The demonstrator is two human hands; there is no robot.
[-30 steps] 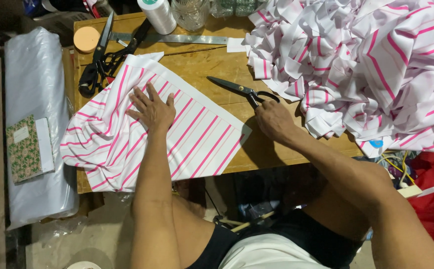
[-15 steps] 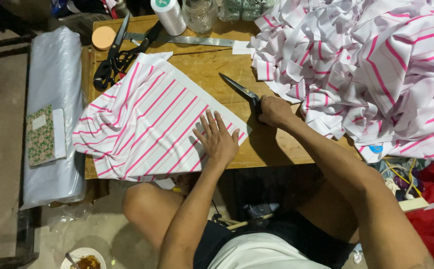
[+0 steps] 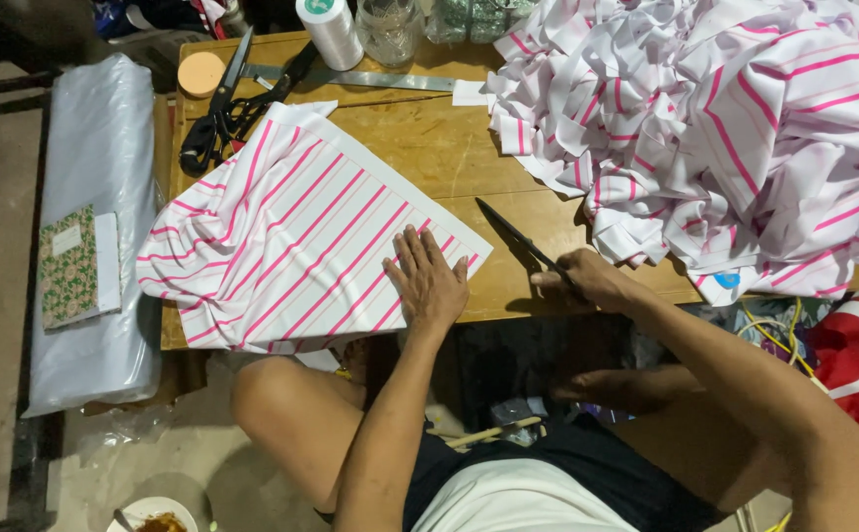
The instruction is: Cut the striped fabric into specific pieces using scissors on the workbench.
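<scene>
Wooden table (image 3: 449,148): left hand (image 3: 427,281) spread flat on striped cloth (image 3: 291,236); right hand (image 3: 587,281) grip closed around scissors (image 3: 518,241).

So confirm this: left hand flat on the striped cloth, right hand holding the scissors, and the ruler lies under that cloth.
Not quite. In the head view the metal ruler lies bare at the table's far edge, beyond the striped cloth. Left hand flat and right hand on scissors are correct.

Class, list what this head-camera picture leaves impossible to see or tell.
- Scissors handles: head view, covered by the right hand.
- Thread spool and glass jar tops: cut off by the top edge.
- Plate: partly cut off by the bottom edge.
- Striped fabric piece lower edge: hangs over the table front.
</scene>
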